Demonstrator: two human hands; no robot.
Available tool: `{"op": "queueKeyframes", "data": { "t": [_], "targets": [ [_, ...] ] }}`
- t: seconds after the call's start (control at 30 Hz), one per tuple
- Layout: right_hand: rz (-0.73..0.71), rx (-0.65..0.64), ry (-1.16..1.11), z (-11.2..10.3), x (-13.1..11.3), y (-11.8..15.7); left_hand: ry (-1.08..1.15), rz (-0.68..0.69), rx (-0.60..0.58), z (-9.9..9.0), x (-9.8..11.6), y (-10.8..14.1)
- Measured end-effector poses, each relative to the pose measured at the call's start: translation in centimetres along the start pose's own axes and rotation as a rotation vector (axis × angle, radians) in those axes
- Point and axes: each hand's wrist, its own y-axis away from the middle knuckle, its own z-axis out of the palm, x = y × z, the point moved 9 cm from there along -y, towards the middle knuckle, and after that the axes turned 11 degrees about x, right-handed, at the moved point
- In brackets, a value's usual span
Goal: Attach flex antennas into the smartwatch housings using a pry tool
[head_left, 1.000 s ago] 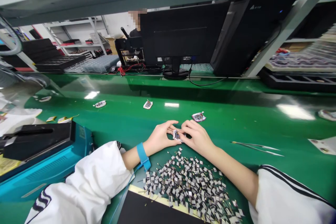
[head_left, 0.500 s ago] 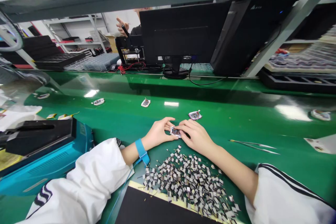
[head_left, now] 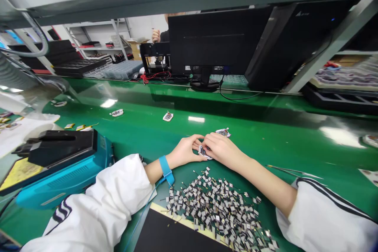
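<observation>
A small white-framed circuit board (head_left: 204, 152) is held just above the green bench between my two hands. My left hand (head_left: 189, 150) is closed on its left side, thumb along the near edge and fingers behind. The fingers of my right hand (head_left: 221, 149) are bunched on its right part and hide that side; whether they also pinch something small cannot be made out. Just beyond my right hand lies a second white-framed board (head_left: 223, 132), partly covered by it. A heap of small grey square parts with short dark leads (head_left: 218, 208) spreads below my hands.
Similar boards (head_left: 168, 116) lie in a row across the bench. Tweezers (head_left: 291, 170) rest beside my right forearm. A blue machine with a black top (head_left: 67, 177) stands left. A monitor (head_left: 218, 43) and a dark computer tower (head_left: 298, 43) stand behind. A person's hand (head_left: 156, 35) shows beyond.
My view has turned slightly left, shifting everything rightward. The fingers of my right hand have curled further over the board, which is tilted differently. The person's hand behind has closed and lowered.
</observation>
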Motion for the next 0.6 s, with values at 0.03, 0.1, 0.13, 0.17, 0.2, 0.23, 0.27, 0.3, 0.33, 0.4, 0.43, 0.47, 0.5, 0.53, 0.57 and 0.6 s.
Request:
{"op": "queueKeyframes", "data": {
  "t": [0.03, 0.1, 0.13, 0.17, 0.2, 0.23, 0.27, 0.3, 0.33, 0.4, 0.43, 0.47, 0.5, 0.53, 0.57, 0.6],
  "targets": [
    [-0.025, -0.012, 0.010, 0.1, -0.2, -0.1, -0.001, 0.001, 0.000, 0.0, 0.0, 0.0],
    [-0.075, -0.039, 0.024, 0.2, -0.6, -0.5, -0.006, 0.004, 0.005, -0.1, 0.0, -0.1],
    [-0.099, -0.055, 0.023, 0.3, -0.8, -0.7, -0.010, 0.005, 0.010, -0.1, 0.0, -0.1],
    [-0.121, -0.072, 0.018, 0.4, -1.0, -0.8, -0.015, 0.006, 0.012, -0.2, 0.0, -0.1],
    [-0.140, -0.090, 0.007, 0.5, -1.3, -1.0, -0.021, 0.007, 0.014, -0.2, 0.0, -0.1],
    [-0.156, -0.108, -0.009, 0.5, -1.5, -1.1, -0.027, 0.007, 0.014, -0.1, 0.0, 0.0],
    [-0.166, -0.124, -0.027, 0.5, -1.6, -1.2, -0.033, 0.007, 0.013, -0.1, 0.0, 0.0],
    [-0.168, -0.137, -0.045, 0.4, -1.6, -1.2, -0.040, 0.007, 0.012, 0.0, 0.1, 0.0],
    [-0.161, -0.148, -0.063, 0.3, -1.4, -1.1, -0.048, 0.009, 0.010, 0.1, 0.1, 0.1],
    [-0.113, -0.157, -0.092, 0.1, -0.5, -0.7, -0.075, 0.017, 0.013, 0.0, 0.2, 0.0],
    [-0.068, -0.154, -0.100, 0.0, 0.3, -0.5, -0.095, 0.023, 0.025, -0.3, 0.2, -0.2],
    [-0.010, -0.145, -0.102, -0.1, 1.3, -0.1, -0.122, 0.029, 0.049, -0.8, 0.1, -0.5],
    [0.063, -0.130, -0.097, -0.3, 2.6, 0.2, -0.155, 0.035, 0.091, -1.6, 0.0, -0.9],
    [0.145, -0.111, -0.087, -0.4, 3.9, 0.7, -0.194, 0.039, 0.146, -2.6, -0.2, -1.3],
    [0.230, -0.094, -0.076, -0.4, 5.3, 1.3, -0.241, 0.040, 0.211, -3.9, -0.6, -1.9],
    [0.306, -0.083, -0.070, -0.3, 6.6, 1.8, -0.293, 0.040, 0.280, -5.2, -0.9, -2.4]
  ]
}}
